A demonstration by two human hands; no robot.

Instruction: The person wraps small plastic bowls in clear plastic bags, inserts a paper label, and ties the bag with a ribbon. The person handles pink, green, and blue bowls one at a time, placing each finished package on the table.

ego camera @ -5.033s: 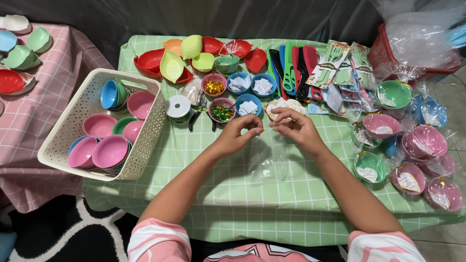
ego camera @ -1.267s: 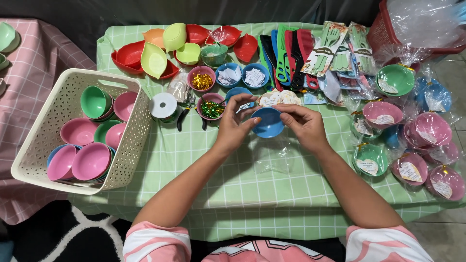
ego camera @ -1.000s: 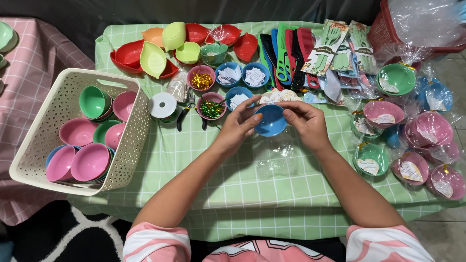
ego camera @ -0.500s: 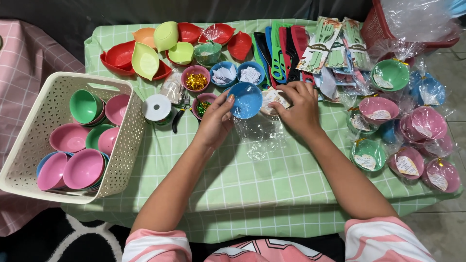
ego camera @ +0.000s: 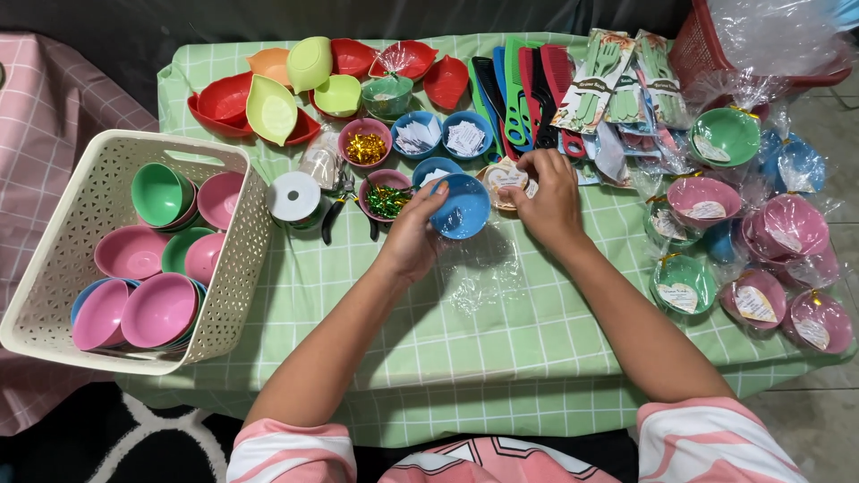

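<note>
Blue bowl [ego camera: 460,206]: small, plastic, held just above the green checked tablecloth [ego camera: 376,322] near the middle of the table, tipped toward the camera. Left hand [ego camera: 413,234]: thumb and fingers curled round the bowl's left rim, gripping it. Right hand [ego camera: 548,195]: just right of the bowl, fingertips drawn together over a small round dish of paper tags [ego camera: 504,178]; whether they pinch a tag cannot be told. Clear plastic wrap [ego camera: 483,273]: lying crumpled on the cloth below both hands. Left of the bowl: a pink bowl of green and gold foil bows [ego camera: 385,199], a white roll of tape [ego camera: 294,197], black-handled pliers [ego camera: 344,210]. Far left: white perforated basket [ego camera: 234,277] holding pink, green and blue bowls. Far right: wrapped pink and green bowls [ego camera: 743,259] in clear bags. Back edge: red and green leaf-shaped dishes [ego camera: 273,107], coloured combs [ego camera: 519,89]
</note>
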